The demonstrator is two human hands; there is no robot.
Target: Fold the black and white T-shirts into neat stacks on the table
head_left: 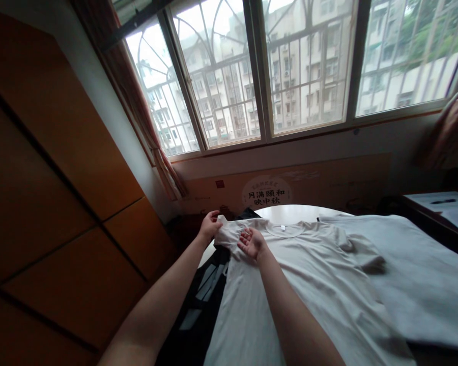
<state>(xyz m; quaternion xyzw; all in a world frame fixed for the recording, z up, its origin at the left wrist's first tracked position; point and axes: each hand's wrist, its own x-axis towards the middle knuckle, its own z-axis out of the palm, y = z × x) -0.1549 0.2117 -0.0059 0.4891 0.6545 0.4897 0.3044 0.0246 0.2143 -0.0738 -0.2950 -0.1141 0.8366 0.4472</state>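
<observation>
A white short-sleeved T-shirt [297, 274] lies spread out, its collar toward the window and its hem toward me. My left hand [210, 226] pinches the cuff of the sleeve on the left side. Over the same sleeve, near the shoulder, my right hand [252, 243] rests palm up with its fingers loosely curled; nothing shows in it. The other sleeve lies bunched on the right. Dark fabric with pale patches [208, 284] shows under the left edge of the shirt.
Beyond the collar is the round edge of a white table [301, 211]. More white cloth [416, 269] spreads at the right, near a dark table with papers [448, 208]. An orange-brown wardrobe [53, 178] stands at the left. A barred window [221, 76] and curtains [164, 168] are ahead.
</observation>
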